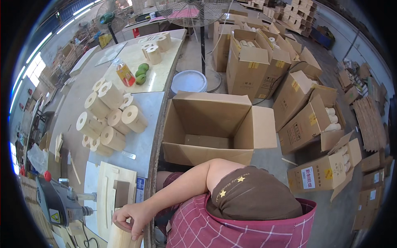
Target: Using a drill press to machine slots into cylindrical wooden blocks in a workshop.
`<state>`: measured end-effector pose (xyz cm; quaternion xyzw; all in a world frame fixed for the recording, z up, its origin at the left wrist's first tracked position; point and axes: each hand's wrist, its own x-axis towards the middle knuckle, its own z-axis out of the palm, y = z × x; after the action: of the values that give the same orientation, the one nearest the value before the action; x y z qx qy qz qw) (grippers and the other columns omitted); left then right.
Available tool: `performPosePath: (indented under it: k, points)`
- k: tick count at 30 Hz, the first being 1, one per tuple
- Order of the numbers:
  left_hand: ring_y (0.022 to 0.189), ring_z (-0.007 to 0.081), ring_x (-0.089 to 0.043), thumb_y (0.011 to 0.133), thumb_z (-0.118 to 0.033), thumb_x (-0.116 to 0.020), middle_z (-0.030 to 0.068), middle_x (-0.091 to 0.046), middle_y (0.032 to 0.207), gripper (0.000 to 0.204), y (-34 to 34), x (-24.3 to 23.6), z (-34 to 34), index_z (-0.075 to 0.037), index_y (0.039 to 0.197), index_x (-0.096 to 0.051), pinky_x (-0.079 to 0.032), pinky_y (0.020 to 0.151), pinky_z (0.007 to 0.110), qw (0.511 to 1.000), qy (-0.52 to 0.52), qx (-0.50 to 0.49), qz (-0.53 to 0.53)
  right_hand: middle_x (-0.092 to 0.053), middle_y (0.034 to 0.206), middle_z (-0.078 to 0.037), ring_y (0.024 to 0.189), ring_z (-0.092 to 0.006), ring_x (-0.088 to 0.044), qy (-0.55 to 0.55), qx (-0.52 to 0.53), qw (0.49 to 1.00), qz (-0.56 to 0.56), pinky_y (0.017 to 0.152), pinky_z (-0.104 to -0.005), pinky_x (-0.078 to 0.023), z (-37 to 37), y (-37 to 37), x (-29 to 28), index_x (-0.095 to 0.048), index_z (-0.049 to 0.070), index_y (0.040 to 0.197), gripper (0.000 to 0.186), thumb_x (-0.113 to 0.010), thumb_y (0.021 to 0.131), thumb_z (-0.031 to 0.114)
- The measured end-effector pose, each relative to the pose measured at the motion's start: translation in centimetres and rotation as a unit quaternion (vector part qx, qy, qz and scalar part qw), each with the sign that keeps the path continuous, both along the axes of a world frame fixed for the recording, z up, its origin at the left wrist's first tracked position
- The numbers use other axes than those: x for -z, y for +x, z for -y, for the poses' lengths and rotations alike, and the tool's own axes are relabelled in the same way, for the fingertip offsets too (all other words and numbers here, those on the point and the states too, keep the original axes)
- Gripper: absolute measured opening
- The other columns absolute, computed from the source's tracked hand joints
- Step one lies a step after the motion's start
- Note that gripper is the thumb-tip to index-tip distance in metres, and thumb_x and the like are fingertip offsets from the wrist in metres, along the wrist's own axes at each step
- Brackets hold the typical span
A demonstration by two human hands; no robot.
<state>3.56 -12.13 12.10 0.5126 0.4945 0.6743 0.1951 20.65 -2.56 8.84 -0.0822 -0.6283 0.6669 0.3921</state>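
Observation:
My right hand [131, 219] reaches leftward across the bench, its fingers curled on the top of a pale wooden cylinder [124, 237] at the lower edge. My left hand is not in view. Beside my hand stand a pale wooden fixture with a brown block [108, 182] and a grey drill press [60, 200]. Further up the bench, several hollow wooden cylinders [111, 136] are grouped on a pale board [149, 120]. Behind them are a bottle of orange liquid [124, 72], green fruits [140, 78] and more cylinders [154, 55].
An open cardboard box [206, 140] sits right of the bench, with a white bucket [189, 82] behind it. Several cartons [310, 177], some holding cylinders, line the right side. Standing fans [188, 12] are at the back. Flattened cardboard [368, 124] leans at far right.

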Motion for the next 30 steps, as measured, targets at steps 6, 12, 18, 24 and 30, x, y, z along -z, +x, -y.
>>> performPosePath:
  k: [6, 12, 18, 24, 30]
  points:
    - [0.106, 0.0366, -0.047, 0.076, -0.014, -0.067, 0.0272, -0.041, 0.123, 0.070, 0.2, 0.3, 0.6, 0.001, 0.133, -0.028, -0.041, 0.087, 0.046, 0.999, 0.046, 0.013, 0.011, -0.051, 0.100, -0.012, 0.105, -0.0230, -0.045, 0.042, 0.076, 0.988, -0.125, 0.079, -0.0334, -0.040, 1.5, 1.0, -2.2, -0.048, 0.008, 0.055, 0.031, -0.078, 0.056, 0.014]
    - [0.107, 0.0362, -0.046, 0.074, -0.015, -0.068, 0.0258, -0.041, 0.124, 0.072, 1.2, 0.0, 0.3, 0.001, 0.133, -0.029, -0.041, 0.087, 0.046, 0.996, 0.032, 0.033, 0.072, -0.052, 0.099, -0.014, 0.103, -0.0266, -0.047, 0.088, 0.096, 0.988, -0.085, 0.078, -0.0335, -0.040, 1.0, 0.9, -1.7, -0.048, 0.007, 0.052, 0.031, -0.078, 0.055, 0.016]
    - [0.109, 0.0362, -0.045, 0.074, -0.018, -0.068, 0.0253, -0.040, 0.126, 0.074, 0.6, -0.7, 0.4, -0.001, 0.134, -0.027, -0.039, 0.089, 0.047, 1.000, -0.010, 0.013, 0.026, -0.052, 0.097, -0.013, 0.100, -0.0255, -0.048, 0.045, 0.093, 0.989, -0.107, 0.076, -0.0324, -0.040, 1.3, 0.8, -1.8, -0.048, 0.006, 0.054, 0.031, -0.077, 0.058, 0.016]
    - [0.124, 0.0249, -0.035, 0.062, -0.023, -0.074, 0.0145, -0.030, 0.138, 0.097, -0.5, 0.9, 1.0, -0.003, 0.139, -0.018, -0.029, 0.102, 0.038, 0.986, -0.112, 0.117, -0.031, -0.049, 0.098, -0.006, 0.085, -0.0138, -0.047, -0.139, 0.124, 0.982, 0.029, 0.073, -0.0267, -0.039, 0.8, 1.6, -1.0, -0.046, 0.002, 0.067, 0.026, -0.069, 0.072, 0.013]
    - [0.098, 0.0195, -0.055, 0.065, -0.015, -0.077, 0.0132, -0.056, 0.109, 0.085, -2.1, 0.1, 1.8, 0.003, 0.133, -0.029, -0.043, 0.084, 0.030, 0.977, -0.033, 0.058, -0.201, -0.049, 0.094, -0.003, 0.085, -0.0106, -0.045, -0.238, 0.004, 0.971, 0.014, 0.075, -0.0250, -0.037, 1.2, 0.3, -1.4, -0.043, 0.006, 0.068, 0.022, -0.062, 0.079, 0.005]
